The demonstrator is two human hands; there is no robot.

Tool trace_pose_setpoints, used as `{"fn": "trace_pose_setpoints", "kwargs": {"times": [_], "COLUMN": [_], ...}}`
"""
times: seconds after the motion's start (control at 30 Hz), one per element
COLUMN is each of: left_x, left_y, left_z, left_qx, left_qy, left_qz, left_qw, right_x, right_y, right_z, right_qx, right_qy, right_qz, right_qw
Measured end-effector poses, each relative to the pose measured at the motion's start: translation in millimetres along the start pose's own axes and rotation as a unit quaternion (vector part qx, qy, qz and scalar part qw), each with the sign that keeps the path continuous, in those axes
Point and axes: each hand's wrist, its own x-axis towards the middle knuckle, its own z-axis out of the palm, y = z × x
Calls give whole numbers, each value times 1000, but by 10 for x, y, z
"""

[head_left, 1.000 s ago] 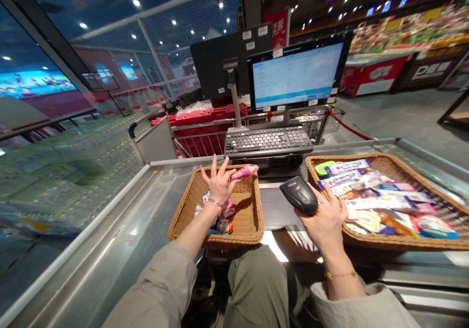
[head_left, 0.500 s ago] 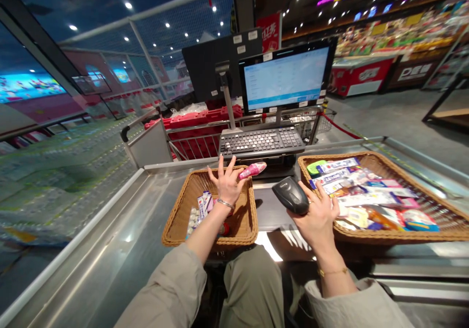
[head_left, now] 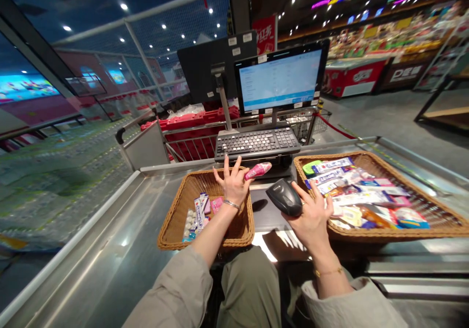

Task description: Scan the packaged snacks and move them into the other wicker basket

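Observation:
My left hand (head_left: 235, 187) is above the right part of the smaller wicker basket (head_left: 172, 210). It pinches a pink, bottle-shaped packaged item (head_left: 258, 170) between thumb and palm side, other fingers spread. Inside that basket lie a white-and-blue wrapped stick (head_left: 200, 214), a pink packet (head_left: 217, 204) and a pack of round white pieces (head_left: 189, 220). My right hand (head_left: 311, 215) grips a black barcode scanner (head_left: 284, 197), its head pointing left toward the pink item; the handle is hidden by the hand. Just right of it stands the larger wicker basket (head_left: 449, 223) with many packaged snacks (head_left: 370, 198).
Behind the baskets are a black keyboard (head_left: 258, 141) and a lit monitor (head_left: 280, 81). A metal counter (head_left: 146, 230) runs beneath, with a raised rim at left. A shopping cart (head_left: 190, 144) with red crates stands beyond. Stacked bottle packs (head_left: 66, 171) are at far left.
My left hand and the pink item have shifted slightly right, closer to the scanner. The view has turned a little; more of the small basket's contents now show.

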Motion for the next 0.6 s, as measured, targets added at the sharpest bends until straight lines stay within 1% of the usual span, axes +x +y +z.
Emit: {"fn": "trace_pose_setpoints", "kwargs": {"times": [0.13, 0.33, 0.6], "left_x": [-34, -89, -105], "left_y": [29, 27, 26], "left_z": [44, 93, 100], "left_qx": [-2, -13, -13], "left_qy": [-2, -6, -10], "left_qz": [-4, -7, -12], "left_qw": [1000, 1000, 1000], "right_x": [-2, 3, -10], "right_y": [-2, -28, -41], "right_z": [-17, -25, -23], "right_qx": [-1, -5, -1], "right_qy": [-10, -10, -25], "right_qz": [-2, -7, -8], "right_qw": [1000, 1000, 1000]}}
